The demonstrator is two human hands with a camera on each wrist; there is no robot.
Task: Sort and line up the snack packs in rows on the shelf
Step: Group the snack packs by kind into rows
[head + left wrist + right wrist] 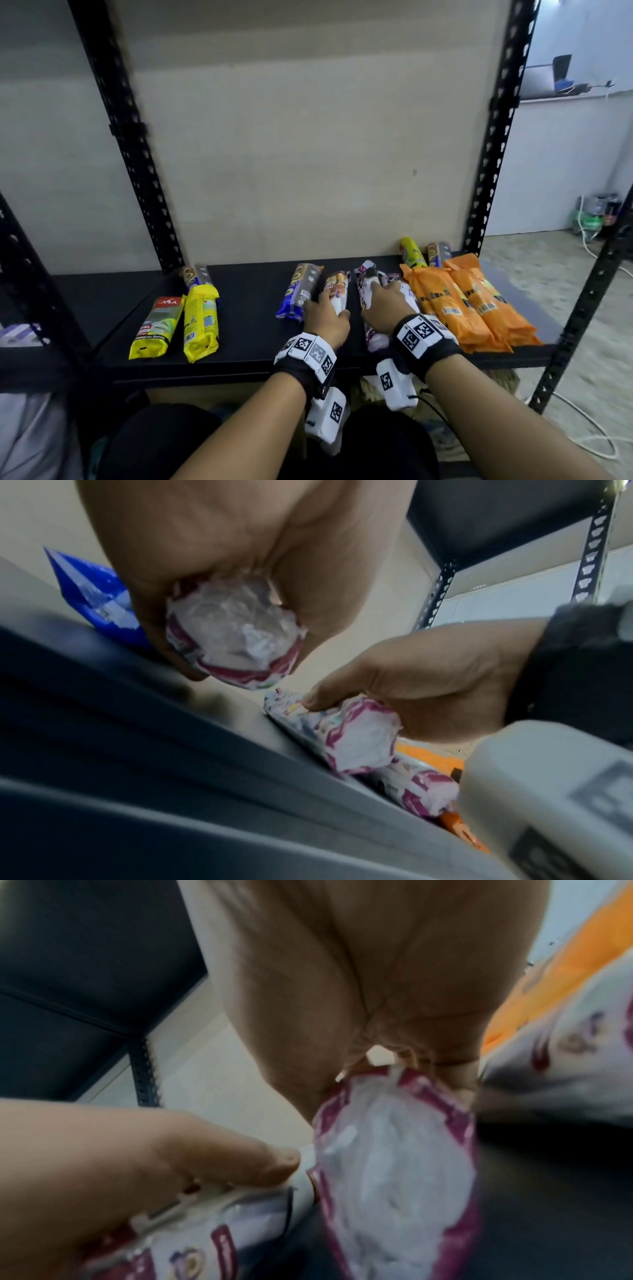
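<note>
On the black shelf [250, 346] my left hand [327, 313] grips a white-and-purple snack pack [337, 289], its crimped end [236, 639] showing under the palm in the left wrist view. Just to the right, my right hand [385, 301] grips a second white-and-purple pack [366, 286], also seen from the right wrist [394, 1164]. Both packs lie lengthwise, close together. A third pack of the same kind [409, 296] lies against the right hand's far side.
Orange packs [479, 308] fill the shelf's right end, with a yellow roll [412, 253] and a brown pack [438, 253] behind them. A blue pack [298, 291] lies left of my left hand. Yellow packs [200, 325] and another brown pack [197, 274] lie farther left.
</note>
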